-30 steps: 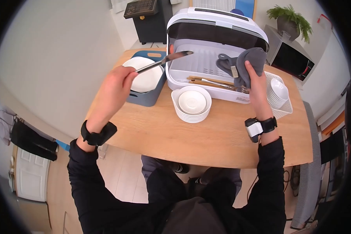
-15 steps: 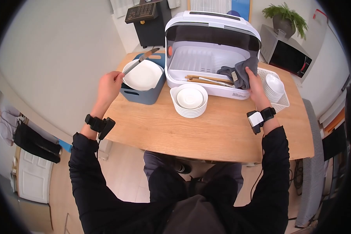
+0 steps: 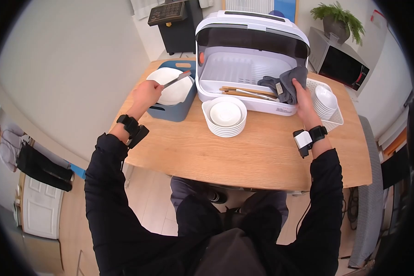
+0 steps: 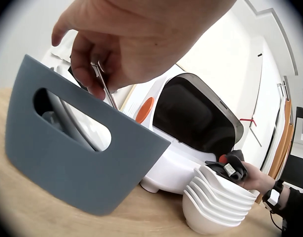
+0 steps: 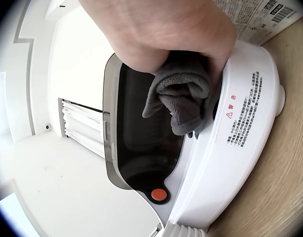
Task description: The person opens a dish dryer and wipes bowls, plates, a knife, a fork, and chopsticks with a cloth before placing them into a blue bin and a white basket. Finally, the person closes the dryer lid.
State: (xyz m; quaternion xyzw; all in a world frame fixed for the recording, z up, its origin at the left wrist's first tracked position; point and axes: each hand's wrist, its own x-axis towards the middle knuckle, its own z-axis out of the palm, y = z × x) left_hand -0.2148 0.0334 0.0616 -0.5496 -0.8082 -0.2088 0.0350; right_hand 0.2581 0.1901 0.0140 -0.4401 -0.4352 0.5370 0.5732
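My left hand [image 3: 147,94] pinches a table knife [image 3: 175,80] by its handle, low over the blue-grey basket [image 3: 169,113]. The blade points away to the right, across the white plates [image 3: 174,94] in that basket. In the left wrist view thumb and fingers grip the metal handle [image 4: 106,88] just above the rim. At the right front of the white dish cabinet [image 3: 262,107], whose lid is up, my right hand [image 3: 303,97] holds a bunched grey cloth [image 3: 291,87]. Chopsticks [image 3: 246,93] and other cutlery lie in the cabinet's front, their right ends by the cloth.
A stack of white bowls [image 3: 225,120] stands on the wooden table [image 3: 248,158] before the cabinet. To the right, a white perforated basket [image 3: 335,117] holds small bowls [image 3: 325,101]. A microwave [image 3: 342,66] with a plant [image 3: 338,23] stands behind. Another person [image 3: 14,147] is at far left.
The knife has gone from near the open cabinet to over the blue-grey basket, and now sits lower. My right hand has lowered the cloth to the cabinet's front right corner.
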